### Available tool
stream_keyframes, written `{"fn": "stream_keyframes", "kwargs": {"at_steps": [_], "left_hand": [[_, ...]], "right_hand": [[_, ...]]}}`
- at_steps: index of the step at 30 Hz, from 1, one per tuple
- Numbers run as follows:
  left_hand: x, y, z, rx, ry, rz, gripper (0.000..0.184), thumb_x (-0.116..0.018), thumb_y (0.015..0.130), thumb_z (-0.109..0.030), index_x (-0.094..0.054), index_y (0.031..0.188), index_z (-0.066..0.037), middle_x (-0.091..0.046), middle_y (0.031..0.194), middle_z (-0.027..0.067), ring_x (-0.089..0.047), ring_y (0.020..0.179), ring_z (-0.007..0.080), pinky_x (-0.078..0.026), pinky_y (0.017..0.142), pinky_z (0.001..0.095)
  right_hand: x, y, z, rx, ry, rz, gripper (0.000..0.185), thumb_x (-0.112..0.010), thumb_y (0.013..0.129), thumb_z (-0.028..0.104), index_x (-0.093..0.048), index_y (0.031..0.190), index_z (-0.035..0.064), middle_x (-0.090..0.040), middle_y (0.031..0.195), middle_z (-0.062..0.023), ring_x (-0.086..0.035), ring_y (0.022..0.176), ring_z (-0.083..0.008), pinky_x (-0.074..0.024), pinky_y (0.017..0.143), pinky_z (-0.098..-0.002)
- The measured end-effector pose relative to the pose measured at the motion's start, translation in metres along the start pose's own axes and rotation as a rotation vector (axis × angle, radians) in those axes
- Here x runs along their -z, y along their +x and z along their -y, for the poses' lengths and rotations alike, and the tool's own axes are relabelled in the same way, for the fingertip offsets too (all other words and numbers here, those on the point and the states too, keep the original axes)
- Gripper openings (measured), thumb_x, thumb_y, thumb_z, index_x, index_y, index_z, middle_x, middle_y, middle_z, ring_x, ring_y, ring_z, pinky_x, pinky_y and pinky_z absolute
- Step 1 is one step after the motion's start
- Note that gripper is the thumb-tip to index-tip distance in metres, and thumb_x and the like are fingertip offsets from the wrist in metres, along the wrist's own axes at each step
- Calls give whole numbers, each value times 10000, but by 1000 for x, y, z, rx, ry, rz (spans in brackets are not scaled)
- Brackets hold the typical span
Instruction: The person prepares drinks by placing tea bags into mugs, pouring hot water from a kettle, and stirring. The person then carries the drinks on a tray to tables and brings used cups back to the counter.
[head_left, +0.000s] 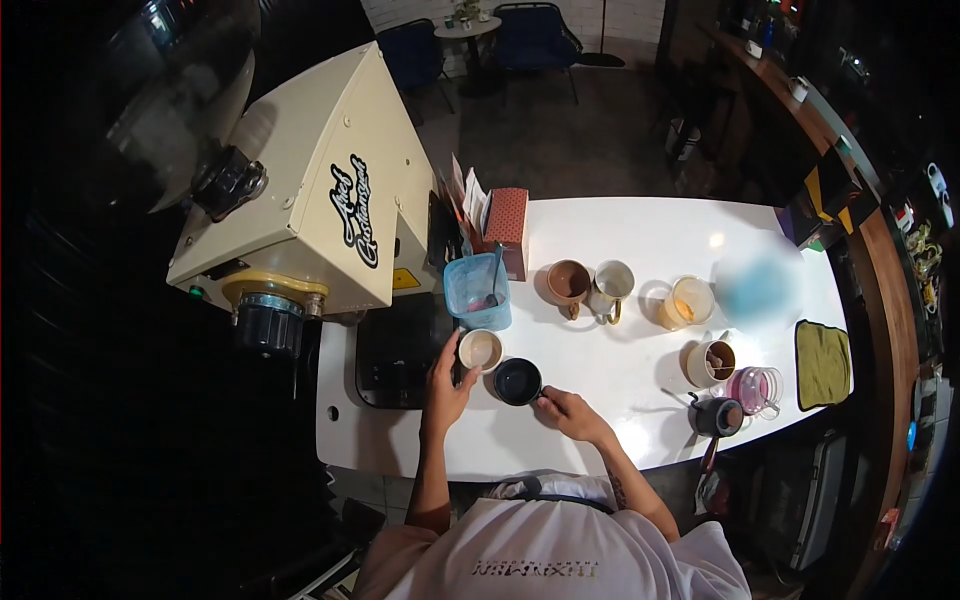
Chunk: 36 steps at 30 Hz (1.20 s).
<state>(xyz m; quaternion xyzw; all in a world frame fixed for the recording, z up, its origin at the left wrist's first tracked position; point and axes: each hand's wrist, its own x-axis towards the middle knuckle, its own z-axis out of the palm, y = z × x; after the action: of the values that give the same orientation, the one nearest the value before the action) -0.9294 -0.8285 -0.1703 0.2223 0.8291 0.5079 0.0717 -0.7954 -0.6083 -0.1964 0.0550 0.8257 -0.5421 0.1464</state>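
My left hand (449,385) is curled round the side of a small cream cup (481,351), thumb on the near side. With my right hand (570,413) I pinch the handle of a black mug (518,382), which stands upright on the white table. The two cups are side by side, almost touching. Just behind the cream cup is a blue plastic tub (477,292) with a spoon and other utensils in it. A brown mug (568,283) and a pale mug (612,281) stand farther back, to the right of the tub.
A large cream coffee grinder (310,190) looms at left, beside a black tray (400,352). Across the white table (640,225) at right are a glass with orange residue (687,302), a cup with something brown inside (712,362), a dark long-handled pot (717,416) and a green cloth (823,365).
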Motion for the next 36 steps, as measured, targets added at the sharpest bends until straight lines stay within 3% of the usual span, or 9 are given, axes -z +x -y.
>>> {"fn": "stream_keyframes", "kwargs": {"at_steps": [4, 6, 13, 16, 18, 20, 24, 30, 36], "left_hand": [[2, 21, -13, -147, -84, -144, 764, -730, 846, -123, -298, 1462, 8, -479, 1366, 274, -490, 1279, 347, -387, 1080, 427], [-2, 35, -29, -163, -89, -157, 877, -773, 810, -168, -235, 1480, 7, -444, 1373, 311, -482, 1275, 373, -382, 1081, 437], [-36, 78, -58, -170, 162, -461, 1144, -877, 642, -314, -171, 1481, 12, -422, 1347, 311, -457, 1240, 438, -389, 1029, 504], [-41, 85, -61, -129, 227, -530, 1134, -879, 619, -305, -198, 1472, 2, -449, 1306, 287, -463, 1212, 433, -397, 1005, 511], [-44, 88, -56, -127, 220, -556, 1116, -876, 618, -289, -211, 1468, -7, -458, 1290, 277, -469, 1200, 426, -401, 997, 510], [-45, 86, -49, -145, 205, -576, 1084, -874, 608, -257, -238, 1457, -29, -465, 1293, 258, -483, 1190, 419, -402, 999, 505], [-45, 69, -59, -118, 87, -518, 1072, -882, 585, -213, -264, 1444, -40, -483, 1289, 233, -497, 1186, 406, -405, 1002, 493], [-48, 56, -60, -356, -7, -204, 1104, -886, 542, -62, -248, 1443, -56, -446, 1336, 197, -503, 1225, 312, -493, 989, 463], [-51, 42, -73, -357, -72, -14, 1133, -903, 529, -96, -243, 1450, -54, -424, 1391, 180, -488, 1257, 305, -476, 1011, 443]], "right_hand": [[-8, 2, -4, 79, 63, -72, 256, -464, 1021, 242, -576, 1019, 12, -515, 678, -132, -468, 641, -203, -421, 636, -345], [-8, 2, -6, 62, 31, -45, 368, -442, 1007, 364, -565, 1038, 19, -639, 804, -218, -642, 795, -373, -474, 722, -443], [-9, -10, 21, -60, 50, -172, 279, -535, 978, 289, -568, 1045, 20, -659, 792, -206, -668, 756, -355, -488, 665, -419], [-16, -12, 17, 10, 73, -275, 219, -547, 975, 239, -580, 1005, 24, -573, 675, -157, -551, 603, -287, -443, 608, -391], [-18, -13, 17, 95, 11, -309, 200, -572, 939, 206, -561, 993, 14, -639, 782, -225, -639, 747, -400, -482, 658, -453], [-17, -16, 20, 105, 10, -305, 174, -557, 945, 188, -564, 985, 18, -629, 777, -211, -620, 741, -403, -470, 658, -451], [-19, -14, 13, 156, -30, -268, 145, -537, 952, 163, -560, 962, 20, -617, 810, -208, -607, 773, -405, -463, 682, -452], [-27, -7, 9, 198, 17, -266, 160, -549, 926, 161, -510, 951, 8, -611, 804, -237, -606, 785, -444, -465, 675, -494], [-29, -6, 10, 124, 24, -236, 211, -579, 921, 201, -516, 996, 14, -642, 808, -238, -639, 799, -443, -495, 690, -492]]}}
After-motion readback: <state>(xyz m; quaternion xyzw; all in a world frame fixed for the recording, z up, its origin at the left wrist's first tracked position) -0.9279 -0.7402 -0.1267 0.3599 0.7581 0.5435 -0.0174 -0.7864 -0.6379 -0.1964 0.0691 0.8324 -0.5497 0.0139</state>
